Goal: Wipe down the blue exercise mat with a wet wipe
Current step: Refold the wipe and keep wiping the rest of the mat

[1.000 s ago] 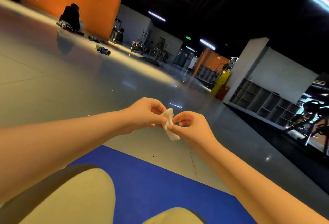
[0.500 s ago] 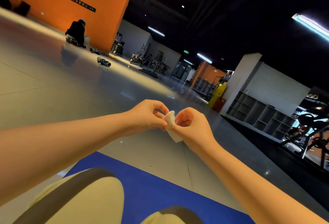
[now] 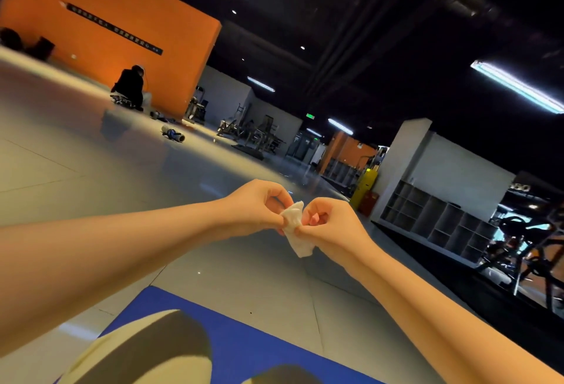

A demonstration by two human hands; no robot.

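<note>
Since a second ago our view tilts upward, so more of the dark ceiling shows and the blue exercise mat (image 3: 259, 344) sits lower in the picture, while our hands stay raised together over the floor. We see the left hand (image 3: 259, 206) curled narrow, its thumb and fingertips pinching the upper edge of the wet wipe (image 3: 295, 228). Our right hand (image 3: 331, 225) is curled the same way, pinching the wipe from the other side, knuckles nearly touching the left hand's. Between them the wipe is bunched, and its lower end hangs free below the right hand, more crumpled than it looked earlier. It is held in the air, well apart from the mat, which lies on the pale floor (image 3: 91, 188) under our knees (image 3: 143, 350) at the bottom edge. Far off by the orange wall (image 3: 137, 26) a person in dark clothes (image 3: 129, 86) sits on the floor, and empty cubby shelves (image 3: 442, 222) line the white wall to the right.
</note>
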